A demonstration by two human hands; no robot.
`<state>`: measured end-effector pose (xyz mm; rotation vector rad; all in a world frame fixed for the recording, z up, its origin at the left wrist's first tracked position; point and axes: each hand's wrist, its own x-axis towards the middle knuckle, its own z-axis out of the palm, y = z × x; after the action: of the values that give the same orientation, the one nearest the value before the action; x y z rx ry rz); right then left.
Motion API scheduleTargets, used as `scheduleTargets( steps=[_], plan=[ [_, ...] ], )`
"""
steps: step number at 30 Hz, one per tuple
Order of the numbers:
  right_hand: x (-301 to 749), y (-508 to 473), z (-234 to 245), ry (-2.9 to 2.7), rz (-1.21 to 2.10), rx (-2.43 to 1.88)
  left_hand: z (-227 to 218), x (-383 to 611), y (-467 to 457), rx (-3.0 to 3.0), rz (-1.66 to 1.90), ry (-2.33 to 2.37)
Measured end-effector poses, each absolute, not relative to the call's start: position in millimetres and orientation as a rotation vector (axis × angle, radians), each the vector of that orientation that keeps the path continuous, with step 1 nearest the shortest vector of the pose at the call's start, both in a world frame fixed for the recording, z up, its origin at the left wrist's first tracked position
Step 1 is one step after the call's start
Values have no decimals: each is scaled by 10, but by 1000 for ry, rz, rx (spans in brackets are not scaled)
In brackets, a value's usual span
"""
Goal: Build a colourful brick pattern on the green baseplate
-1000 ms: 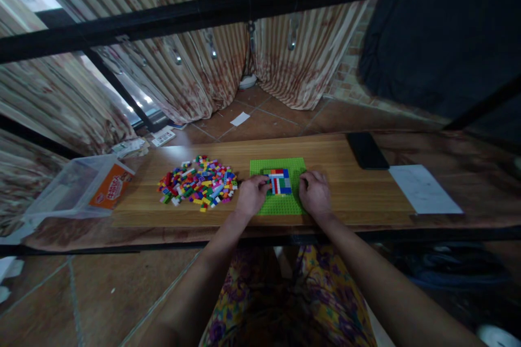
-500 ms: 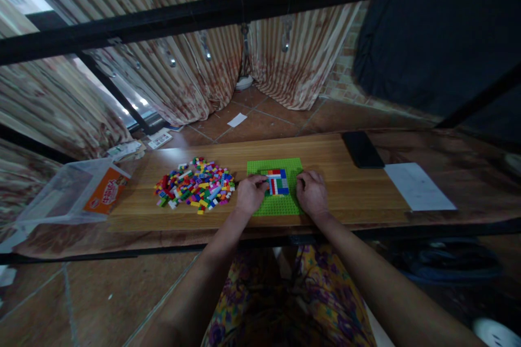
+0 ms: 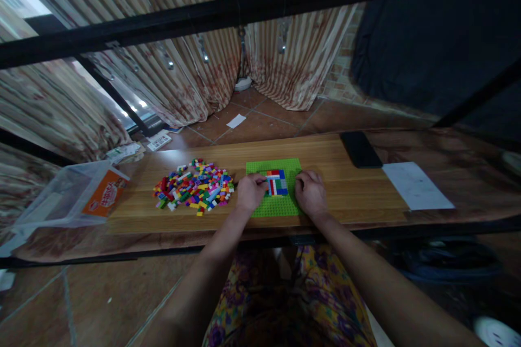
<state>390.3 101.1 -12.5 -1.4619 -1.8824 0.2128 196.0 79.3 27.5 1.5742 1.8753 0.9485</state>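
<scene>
A green studded baseplate [image 3: 280, 167] lies on the wooden table [image 3: 345, 195], with a small patch of red, white, blue and grey bricks [image 3: 277, 183] built on its middle. My left hand [image 3: 250, 193] rests on the plate's left edge, fingers curled and pinched right beside the built patch. My right hand [image 3: 309, 194] sits on the plate's right edge, fingers bent down onto it. A heap of loose multicoloured bricks [image 3: 193, 185] lies to the left of my left hand.
A clear plastic box with an orange label [image 3: 77, 192] stands at the table's left end. A black phone [image 3: 360, 149] and a white sheet of paper [image 3: 417, 186] lie at the right. Black frame bars [image 3: 244, 5] cross overhead; striped curtains hang behind.
My left hand has drawn back slightly from the built patch toward the plate's left edge. The view has drifted a little; my right hand stays on the plate's right edge.
</scene>
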Motion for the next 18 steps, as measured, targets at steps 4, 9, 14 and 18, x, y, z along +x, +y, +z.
scheduleTargets(
  steps=[4,9,14,18],
  plan=[
    [3905,1012,-127,-1882,206,-1461,228,1917,849,1535,954,1808],
    [3900,1000,-108,-1888,206,-1473,215,1919,863,1489,972,1786],
    [3899,998,-104,-1883,200,-1471,209,1937,843,1495,975,1809],
    [3904,1004,-111,-1893,216,-1471,204,1926,842,1529,945,1809]
  ],
)
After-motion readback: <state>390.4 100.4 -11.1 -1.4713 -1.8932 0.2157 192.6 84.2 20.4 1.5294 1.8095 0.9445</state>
